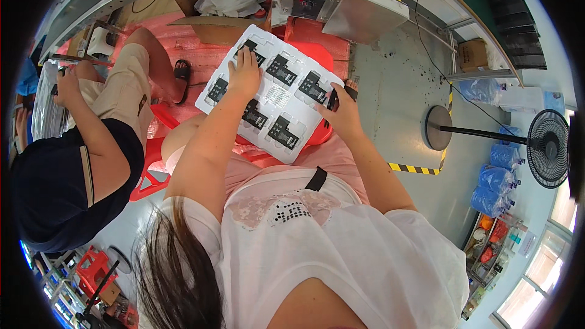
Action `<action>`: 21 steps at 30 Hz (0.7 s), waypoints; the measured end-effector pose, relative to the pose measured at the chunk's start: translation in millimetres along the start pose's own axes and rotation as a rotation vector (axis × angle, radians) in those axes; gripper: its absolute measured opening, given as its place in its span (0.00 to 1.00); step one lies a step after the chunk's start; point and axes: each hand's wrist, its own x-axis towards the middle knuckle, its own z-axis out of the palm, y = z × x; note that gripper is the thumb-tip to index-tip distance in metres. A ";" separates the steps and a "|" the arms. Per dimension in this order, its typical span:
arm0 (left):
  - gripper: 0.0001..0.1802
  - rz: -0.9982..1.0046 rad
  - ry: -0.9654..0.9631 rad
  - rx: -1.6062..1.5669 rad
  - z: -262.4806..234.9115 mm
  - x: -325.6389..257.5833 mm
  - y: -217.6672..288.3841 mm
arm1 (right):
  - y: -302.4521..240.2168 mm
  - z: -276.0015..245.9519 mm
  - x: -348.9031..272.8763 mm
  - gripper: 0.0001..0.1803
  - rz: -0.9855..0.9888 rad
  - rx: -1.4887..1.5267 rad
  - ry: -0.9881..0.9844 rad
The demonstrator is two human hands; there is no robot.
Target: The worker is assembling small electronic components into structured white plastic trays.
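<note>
White tray: the white tray (277, 95) is lying in front of the person's body, apparently over a red stool (323, 55), and is carrying black flat pieces in its moulded recesses.
Tray's feel: it is looking like thin moulded plastic, so probably light, somewhat flexible and easily tilted; opposite rims are seeming the safest hold.
Tray's direction: it is sitting askew, one corner pointing away from the body; its outline is nearing a square, the slightly longer edges running from upper left to lower right.
Black pieces: these, such as the near-corner piece (283, 132), are probably being light, stiff, smooth and damageable by bending; side edges are offering the better grip. Their notched outlines are leaving the long axis uncertain.
Left hand: the left hand (245, 74) is resting its fingers over the far-left piece (250, 44); whether it is gripping, I cannot tell.
Right hand: the right hand (346, 116) is pinching a dark piece (332, 99) beside the tray's right corner.
Beyond: a cardboard box (213, 29) is standing past the tray; a co-worker (103, 170) is sitting at left.
</note>
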 end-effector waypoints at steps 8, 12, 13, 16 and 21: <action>0.26 0.118 0.057 -0.026 22.7 -4.3 -9.3 | -11.1 -1.0 -14.7 0.35 0.023 -0.043 0.004; 0.24 -0.048 -0.117 -0.114 6.2 10.3 -5.0 | -14.3 3.3 -14.0 0.35 0.060 -0.055 0.018; 0.24 -0.031 -0.060 -0.164 11.5 13.6 -14.2 | -12.0 6.0 -13.5 0.34 0.079 -0.018 0.043; 0.24 -0.061 0.038 -0.202 8.1 19.3 -24.5 | 3.5 14.0 -16.3 0.30 0.185 0.097 0.152; 0.30 -0.323 -0.116 -0.300 -12.6 20.9 -23.8 | 26.0 9.5 -28.8 0.19 0.457 0.526 0.060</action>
